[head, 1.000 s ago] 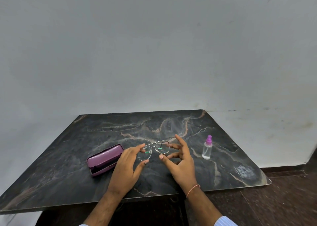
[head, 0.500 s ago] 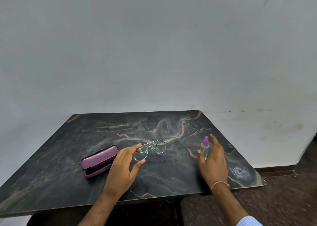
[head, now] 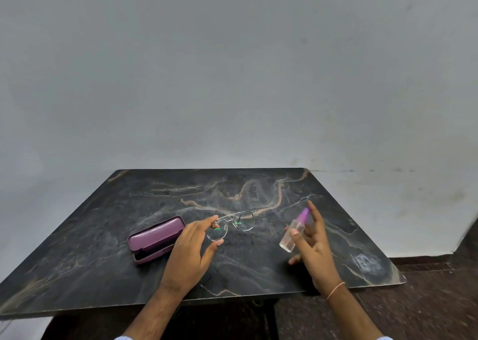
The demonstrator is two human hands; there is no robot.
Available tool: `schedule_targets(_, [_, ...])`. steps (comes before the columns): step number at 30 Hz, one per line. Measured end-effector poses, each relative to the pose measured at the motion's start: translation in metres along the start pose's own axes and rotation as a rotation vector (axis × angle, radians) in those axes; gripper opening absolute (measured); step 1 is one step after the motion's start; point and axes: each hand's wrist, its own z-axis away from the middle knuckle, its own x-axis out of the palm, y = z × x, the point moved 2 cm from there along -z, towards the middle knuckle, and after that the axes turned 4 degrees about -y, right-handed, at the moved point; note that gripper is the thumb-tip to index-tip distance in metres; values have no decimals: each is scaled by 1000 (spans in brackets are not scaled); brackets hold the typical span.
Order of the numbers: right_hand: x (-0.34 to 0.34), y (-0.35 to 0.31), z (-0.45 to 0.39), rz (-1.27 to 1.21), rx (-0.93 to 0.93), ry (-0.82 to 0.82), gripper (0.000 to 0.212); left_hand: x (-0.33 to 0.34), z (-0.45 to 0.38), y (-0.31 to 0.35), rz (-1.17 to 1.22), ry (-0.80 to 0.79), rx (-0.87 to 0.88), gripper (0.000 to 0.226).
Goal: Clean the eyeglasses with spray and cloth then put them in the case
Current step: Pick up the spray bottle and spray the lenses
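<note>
Thin silver wire frames the eyeglasses [head: 230,224], which are held above the dark tabletop [head: 103,236] near its middle, the lenses clear with small green glints on them. The left hand [head: 192,249] pinches the lens nearer the person, its thumb under the lower rim and its fingertips [head: 213,219] at the upper rim, so its grip is clamped on the glasses; the other lens juts free toward the far side. Just left of that hand lies the purple case [head: 155,239], resting on the tabletop with its lid ajar, a dark slot showing along the near edge. It does not touch the glasses.

To the right, well apart from the glasses, the right hand [head: 314,246] holds the spray bottle [head: 293,233] off the surface, tilted, its purple cap up and away from the person and its clear body slanting down toward the near side. The thumb presses on the bottle's body and the forefinger stretches up beside the cap, so this grip is closed on the bottle, with the lower fingers loosely spread. A thin pink band [head: 335,290] circles the right wrist.

The tabletop is black stone with pale and rust-coloured veins, and a whitish scuffed patch [head: 367,263] near its right near corner. Behind it stands a plain grey wall [head: 232,68]; a dark reddish floor [head: 426,301] shows at the lower right.
</note>
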Motion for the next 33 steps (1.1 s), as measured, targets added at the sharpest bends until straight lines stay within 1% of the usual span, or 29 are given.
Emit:
schedule_targets(2, [16, -4, 13, -285, 119, -106, 75, 0, 0, 0, -4, -1, 2, 58])
schedule_targets(4, [33, -6, 24, -509, 222, -249, 67, 0, 0, 1, -6, 0, 3, 58])
schedule_targets(8, [56, -9, 39, -784, 370, -532, 71, 0, 0, 2, -7, -11, 0, 58])
schedule_targets(10, [61, -9, 42, -869, 412, -594, 71, -1, 0, 2, -11, -11, 4, 57])
schedule_targets(15, [65, -5, 36, -904, 411, -613, 69, -1, 0, 2, -4, 3, 15, 56])
schedule_targets(20, [72, -4, 20, -764, 367, -505, 66, 1, 0, 1, -14, 3, 40, 55])
schedule_targets(25, [85, -7, 13, -527, 237, -392, 64, 1, 0, 4, -32, 10, 48, 54])
schedule_targets(27, [88, -9, 13, -364, 179, -352, 63, 0, 0, 6, -39, 8, 42, 54])
schedule_targets(29, [89, -12, 13, -118, 101, -320, 61, -1, 0, 7, -51, 4, 40, 54])
schedule_targets(33, [86, -11, 12, 348, -64, -280, 72, -1, 0, 6, -56, 5, 41, 54])
